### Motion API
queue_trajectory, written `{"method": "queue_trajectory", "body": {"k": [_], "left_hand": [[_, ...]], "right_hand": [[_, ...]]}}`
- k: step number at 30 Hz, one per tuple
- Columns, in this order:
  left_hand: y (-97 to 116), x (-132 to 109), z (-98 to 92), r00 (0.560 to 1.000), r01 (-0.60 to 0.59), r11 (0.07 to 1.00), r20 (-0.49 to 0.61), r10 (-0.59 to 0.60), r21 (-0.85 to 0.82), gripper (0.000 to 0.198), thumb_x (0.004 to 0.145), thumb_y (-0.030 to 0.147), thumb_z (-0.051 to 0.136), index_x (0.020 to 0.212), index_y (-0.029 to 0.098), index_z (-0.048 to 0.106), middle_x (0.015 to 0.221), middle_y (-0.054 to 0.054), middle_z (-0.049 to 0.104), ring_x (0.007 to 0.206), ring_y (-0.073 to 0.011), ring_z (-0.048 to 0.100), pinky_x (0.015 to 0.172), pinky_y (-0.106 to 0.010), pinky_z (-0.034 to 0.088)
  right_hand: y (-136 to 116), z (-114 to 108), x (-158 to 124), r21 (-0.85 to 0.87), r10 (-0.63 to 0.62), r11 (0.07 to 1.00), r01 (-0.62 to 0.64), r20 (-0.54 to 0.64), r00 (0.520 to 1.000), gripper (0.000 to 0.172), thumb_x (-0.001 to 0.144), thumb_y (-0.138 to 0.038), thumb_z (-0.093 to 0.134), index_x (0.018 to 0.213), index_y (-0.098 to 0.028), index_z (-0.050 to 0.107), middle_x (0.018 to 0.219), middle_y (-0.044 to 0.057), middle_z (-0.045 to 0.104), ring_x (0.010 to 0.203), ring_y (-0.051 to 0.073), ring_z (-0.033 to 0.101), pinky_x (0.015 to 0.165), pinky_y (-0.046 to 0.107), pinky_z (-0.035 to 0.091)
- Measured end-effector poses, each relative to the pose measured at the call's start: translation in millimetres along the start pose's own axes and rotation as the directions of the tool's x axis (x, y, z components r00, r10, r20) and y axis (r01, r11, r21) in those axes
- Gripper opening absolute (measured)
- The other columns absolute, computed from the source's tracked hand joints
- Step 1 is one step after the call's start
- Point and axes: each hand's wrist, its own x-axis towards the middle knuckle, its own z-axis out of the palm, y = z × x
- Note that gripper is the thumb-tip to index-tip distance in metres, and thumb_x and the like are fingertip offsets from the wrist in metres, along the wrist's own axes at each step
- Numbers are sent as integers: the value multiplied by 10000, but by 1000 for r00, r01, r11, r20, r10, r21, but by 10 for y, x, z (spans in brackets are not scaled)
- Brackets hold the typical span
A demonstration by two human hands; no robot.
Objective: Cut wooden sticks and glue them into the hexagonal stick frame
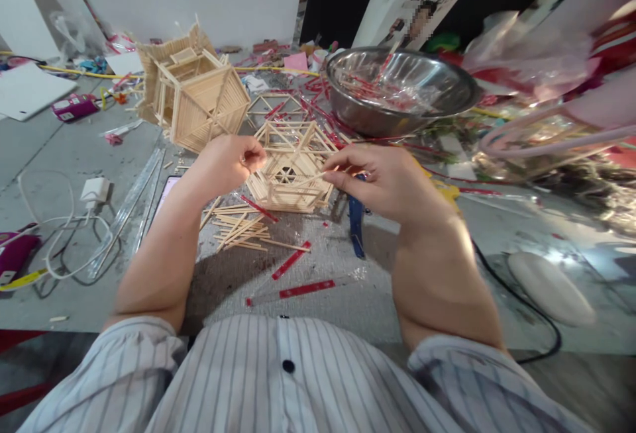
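A six-sided lattice frame of thin wooden sticks (293, 198) stands in front of me, with a star-like opening in its middle. My left hand (233, 163) is at its left side, fingers curled into a pinch; what they hold, if anything, is hidden. At the right side, my right hand (380, 178) pinches a thin wooden stick (313, 179) that slants over the frame. A loose pile of wooden sticks (238, 228) lies just below the frame. Under my right hand is a blue-handled tool (356, 224), partly covered.
A larger stick-built model (199, 89) stands back left. Behind the frame, a steel bowl (402, 115) holds red-and-clear wrappers. Red plastic strips (308, 287) lie in front. White cables (64, 254) and a purple glue gun (17, 257) are left, a white oval object (549, 287) right.
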Motion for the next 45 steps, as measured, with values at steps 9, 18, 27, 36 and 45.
{"method": "queue_trajectory", "body": {"k": [9, 18, 27, 36, 45], "left_hand": [[105, 53, 152, 973, -182, 970, 174, 154, 160, 347, 863, 346, 486, 1081, 157, 679, 1031, -96, 705, 928, -207, 623, 837, -314, 457], [-21, 200, 418, 937, -294, 910, 275, 214, 293, 372, 877, 334, 542, 1197, 183, 656, 1133, -108, 689, 1077, -257, 593, 932, -364, 407], [-198, 203, 15, 978, -58, 916, 208, -29, 397, 395, 868, 498, 472, 842, 175, 698, 813, -57, 666, 815, -193, 590, 711, -276, 355], [-398, 281, 36, 943, 0, 911, 304, -137, 413, 372, 812, 471, 507, 893, 176, 719, 813, -78, 675, 832, -221, 606, 740, -307, 381], [-281, 272, 20, 915, -38, 899, 377, -144, 436, 400, 838, 451, 452, 979, 169, 698, 956, -102, 705, 888, -231, 619, 795, -311, 432]], "right_hand": [[47, -266, -24, -223, 186, 969, -104, 385, 904, 191, 841, -290, 549, 837, -188, 710, 779, 31, 713, 684, 143, 609, 651, 275, 400], [-127, 87, 137, -336, 229, 942, -17, 604, 764, 261, 888, -238, 496, 937, -179, 746, 921, 57, 742, 785, 143, 630, 674, 255, 375], [393, -287, 43, -270, 358, 908, -321, 102, 928, 243, 866, -352, 559, 1034, -239, 693, 946, 58, 724, 867, 227, 652, 764, 349, 453], [816, -8, 214, -467, 509, 786, -405, 119, 852, 317, 891, -258, 481, 1126, -187, 682, 1180, 106, 684, 1098, 273, 619, 903, 373, 451], [977, 426, 641, -549, 446, 810, -206, 350, 824, 428, 866, -115, 411, 1226, -145, 639, 1293, 151, 618, 1178, 264, 588, 936, 329, 440]]}}
